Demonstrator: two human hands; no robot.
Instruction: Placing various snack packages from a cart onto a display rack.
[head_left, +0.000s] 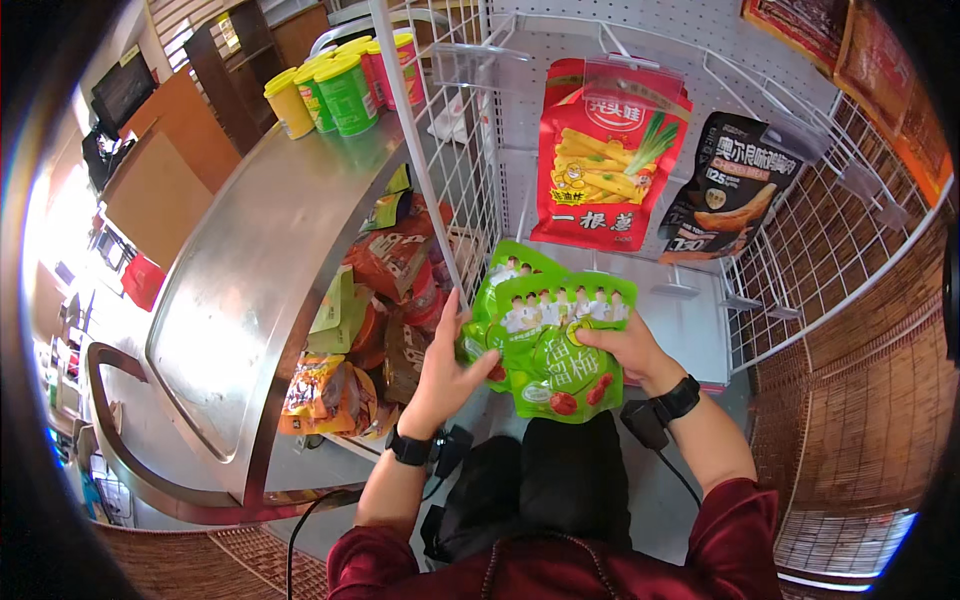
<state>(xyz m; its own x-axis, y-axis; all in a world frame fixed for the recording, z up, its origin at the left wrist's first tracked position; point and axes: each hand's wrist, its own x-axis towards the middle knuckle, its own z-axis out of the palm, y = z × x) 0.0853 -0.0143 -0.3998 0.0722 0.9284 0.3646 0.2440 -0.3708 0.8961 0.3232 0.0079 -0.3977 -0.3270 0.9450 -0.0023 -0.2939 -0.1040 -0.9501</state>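
Note:
Two green pouches of dried plums are in front of me, one partly over the other. My right hand (634, 346) grips the upper right edge of the front green pouch (566, 352), thumb on its face. The rear green pouch (487, 330) lies at its left, with my left hand (451, 364) around its outer side, thumb across its lower part. Beyond them, a red snack bag (611, 157) and a black chicken breast pouch (727, 187) hang from hooks on the white display rack.
A stainless steel cart (247, 247) stands at left with plastic snack canisters (345, 94) on top and assorted snack bags (390, 262) on a shelf below. White wire grid panels (817, 247) flank the rack. More orange-red packages (885, 82) hang at upper right. Cables run from both wrists.

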